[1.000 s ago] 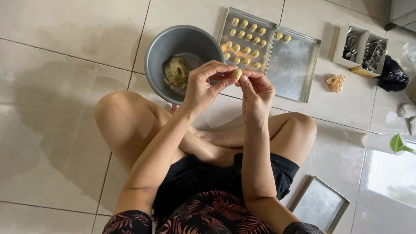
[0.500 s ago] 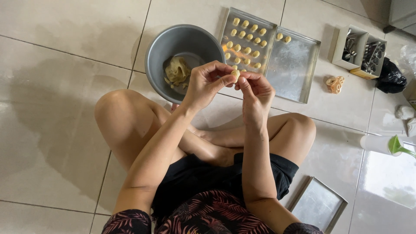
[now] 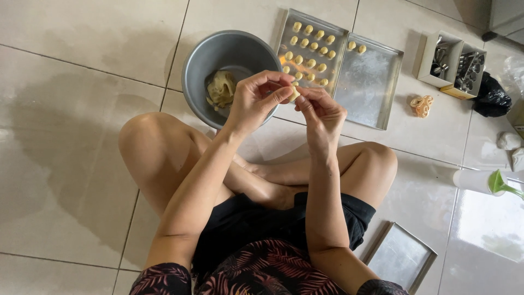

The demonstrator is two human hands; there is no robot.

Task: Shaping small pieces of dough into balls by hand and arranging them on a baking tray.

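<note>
I sit cross-legged on a tiled floor. My left hand [image 3: 256, 101] and my right hand [image 3: 322, 114] meet in front of me, both pinching one small pale dough piece [image 3: 295, 94] between the fingertips. Just beyond my left hand stands a grey metal bowl [image 3: 218, 54] with a lump of yellowish dough [image 3: 221, 89] inside. Past my hands lies a metal baking tray [image 3: 297, 19] with several small shaped dough pieces [image 3: 312, 46] in rows. A second tray [image 3: 368, 82] beside it holds two pieces at its far corner.
A small empty tray [image 3: 401, 257] lies by my right thigh. Two open boxes of metal cutters [image 3: 452, 60] stand at the far right, with a black bag [image 3: 491, 98], an orange-white object [image 3: 421, 105] and a white bottle with a green cap [image 3: 486, 181] nearby.
Both hands stay together on the dough piece; the fingers have shifted slightly around it. Nothing else has moved.
</note>
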